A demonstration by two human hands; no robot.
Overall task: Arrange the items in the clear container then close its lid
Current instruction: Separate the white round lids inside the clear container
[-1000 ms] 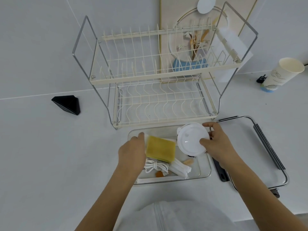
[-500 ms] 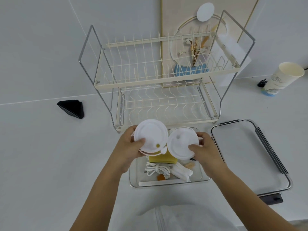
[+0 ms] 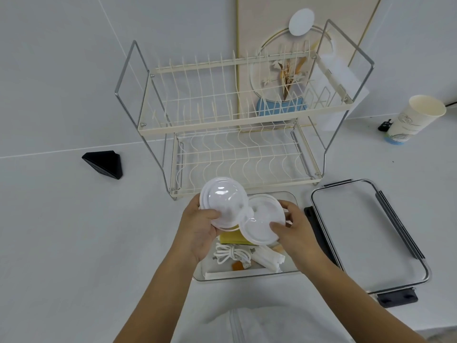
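Two round white plastic lids are held above the clear container [image 3: 249,275]. My left hand [image 3: 197,231] grips the left lid [image 3: 223,203], thumb on its face. My right hand [image 3: 294,229] pinches the right lid [image 3: 259,225], which overlaps the left one's edge. Inside the container lie a yellow sponge [image 3: 231,237], a coiled white cable [image 3: 231,254], a rolled white packet [image 3: 269,258] and a small orange piece [image 3: 236,266]. The container's clear lid [image 3: 366,233] with dark clips lies flat on the counter to the right.
A two-tier cream dish rack [image 3: 237,134] stands just behind the container. A black triangular object [image 3: 103,164] sits at the left, a paper cup [image 3: 413,120] at the far right. A white garment [image 3: 247,325] shows at the bottom edge.
A second before, my right hand held one lid at the container and my left hand lay by the sponge. Now each hand holds a lid, raised and tilted above the container.
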